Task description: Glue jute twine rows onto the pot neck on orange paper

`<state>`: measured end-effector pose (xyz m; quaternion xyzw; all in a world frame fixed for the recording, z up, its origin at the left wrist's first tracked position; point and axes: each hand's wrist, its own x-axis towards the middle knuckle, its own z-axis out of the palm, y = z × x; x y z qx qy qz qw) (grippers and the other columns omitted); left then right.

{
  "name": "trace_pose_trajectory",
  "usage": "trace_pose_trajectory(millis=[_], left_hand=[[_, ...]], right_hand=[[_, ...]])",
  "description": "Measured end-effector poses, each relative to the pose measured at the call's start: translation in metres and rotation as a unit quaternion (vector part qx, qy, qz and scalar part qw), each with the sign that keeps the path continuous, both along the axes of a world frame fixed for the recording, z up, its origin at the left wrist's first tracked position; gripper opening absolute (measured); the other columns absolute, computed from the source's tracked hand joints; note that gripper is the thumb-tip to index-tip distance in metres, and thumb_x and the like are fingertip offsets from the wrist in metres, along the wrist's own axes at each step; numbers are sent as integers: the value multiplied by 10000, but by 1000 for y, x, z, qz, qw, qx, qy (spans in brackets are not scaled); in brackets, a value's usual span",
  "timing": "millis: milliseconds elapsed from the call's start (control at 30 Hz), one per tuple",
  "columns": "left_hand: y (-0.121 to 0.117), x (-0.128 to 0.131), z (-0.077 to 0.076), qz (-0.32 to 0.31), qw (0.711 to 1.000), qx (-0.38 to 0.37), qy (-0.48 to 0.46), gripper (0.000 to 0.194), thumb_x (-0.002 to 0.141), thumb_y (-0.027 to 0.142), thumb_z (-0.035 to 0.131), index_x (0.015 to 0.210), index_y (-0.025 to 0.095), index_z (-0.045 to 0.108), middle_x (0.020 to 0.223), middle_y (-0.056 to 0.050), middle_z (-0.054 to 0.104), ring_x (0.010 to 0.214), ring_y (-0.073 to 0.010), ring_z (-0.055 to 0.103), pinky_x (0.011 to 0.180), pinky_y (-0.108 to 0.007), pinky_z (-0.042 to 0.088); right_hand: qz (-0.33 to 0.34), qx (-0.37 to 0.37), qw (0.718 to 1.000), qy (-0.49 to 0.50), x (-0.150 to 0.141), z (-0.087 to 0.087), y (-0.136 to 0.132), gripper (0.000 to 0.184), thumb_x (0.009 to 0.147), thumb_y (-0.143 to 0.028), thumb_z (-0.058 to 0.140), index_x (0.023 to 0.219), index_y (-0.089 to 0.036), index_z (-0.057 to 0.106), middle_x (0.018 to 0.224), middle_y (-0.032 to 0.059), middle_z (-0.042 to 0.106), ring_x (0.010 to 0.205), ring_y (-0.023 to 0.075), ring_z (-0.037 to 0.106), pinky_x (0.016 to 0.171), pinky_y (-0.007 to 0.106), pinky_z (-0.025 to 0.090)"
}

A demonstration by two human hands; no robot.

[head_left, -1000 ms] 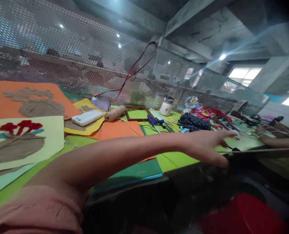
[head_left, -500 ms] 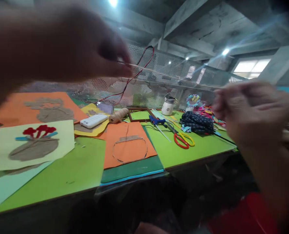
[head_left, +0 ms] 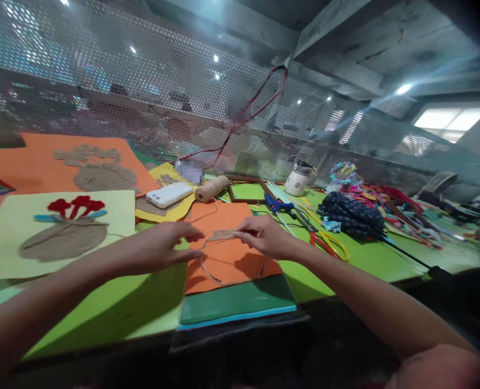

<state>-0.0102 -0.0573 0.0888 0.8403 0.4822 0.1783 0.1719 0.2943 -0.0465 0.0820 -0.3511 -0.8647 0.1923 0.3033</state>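
An orange sheet [head_left: 240, 216] lies on a green board [head_left: 240, 302], bearing a loop of twine [head_left: 211, 276] and a small brown burlap strip [head_left: 221, 234]. My left hand [head_left: 159, 246] reaches over the sheet's left edge, thumb and fingers apart beside the loop. At the strip's right end, my right hand [head_left: 268, 236] pinches thin twine between thumb and fingertips. Part of that twine is hidden by the fingers. Behind the sheet a twine spool [head_left: 212, 189] lies on its side, a loose strand trailing from it.
Left are a pale yellow sheet [head_left: 120, 208] with a burlap vase and red flowers, and a white power bank [head_left: 169, 195]. To the right lie a blue glue gun [head_left: 278, 203], scissors [head_left: 335, 246] with red and yellow handles, and dark checked fabric [head_left: 351, 216]. A white jar [head_left: 296, 182] stands behind.
Both hands have come down from in front of my view, where a strand was stretched between them, to the orange sheet. My left fingers have spread apart. The view has shifted slightly.
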Motion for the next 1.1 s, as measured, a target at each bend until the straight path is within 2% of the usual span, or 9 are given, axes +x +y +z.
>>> trace_pose_trajectory(millis=[67,100,233,367,467,567,767,900,1100], left_hand=[[11,33,-2,-32,999,-40,-15,560,824,644,659,1177,235,804,1159,-82,853,1009,-261,781,847,-306,554],[17,47,-2,-36,995,-81,-42,594,824,638,652,1228,223,785,1101,-85,859,957,-263,784,821,-316,559],[36,84,-9,-32,986,-135,-92,459,799,563,621,1011,203,812,887,-68,847,834,-245,763,739,-305,543],[46,88,-19,-9,982,-123,-142,466,813,633,571,807,223,793,677,-28,768,678,-197,686,654,-285,484],[48,88,-25,2,978,-118,-171,460,811,626,583,890,227,798,636,-15,751,617,-181,652,606,-281,446],[50,90,-34,10,978,-112,-176,477,841,592,570,1070,219,759,659,-13,768,601,-187,656,588,-285,442],[58,91,-53,27,995,-36,-87,324,893,483,510,842,241,719,675,-23,753,616,-199,632,614,-307,410],[63,98,-54,7,999,-20,-43,312,876,418,486,902,226,730,819,-81,791,733,-238,684,679,-331,444],[66,111,-54,-25,999,6,-35,262,886,371,484,861,222,699,839,-91,746,744,-242,656,679,-342,427]], right_hand=[[7,6,1000,-4,-1,-1,7,168,965,-135,711,809,-134,772,696,34,724,607,120,581,622,253,420],[9,8,1000,-4,0,0,10,161,966,-135,711,819,-132,777,708,38,730,617,124,586,630,256,422],[11,-6,1000,1,10,-1,25,155,990,-176,703,871,-134,793,750,47,751,625,128,612,626,254,446],[8,-40,999,13,26,-7,35,246,1035,-301,682,901,-130,797,777,58,763,624,132,655,599,246,504],[8,-56,998,15,34,-12,41,338,1066,-390,645,939,-118,799,785,63,762,617,136,678,586,248,537],[12,-45,999,1,38,-16,46,287,1074,-319,637,925,-130,793,772,52,752,635,135,677,627,255,534],[37,1,998,-57,44,-23,55,204,1036,-184,661,873,-159,780,789,58,751,725,164,653,715,285,491],[51,3,995,-91,53,-30,58,217,1066,-211,620,916,-163,768,812,63,755,729,171,664,700,276,494],[57,-1,991,-123,68,-44,60,233,1081,-206,602,932,-147,771,888,94,790,797,190,711,730,287,503]])
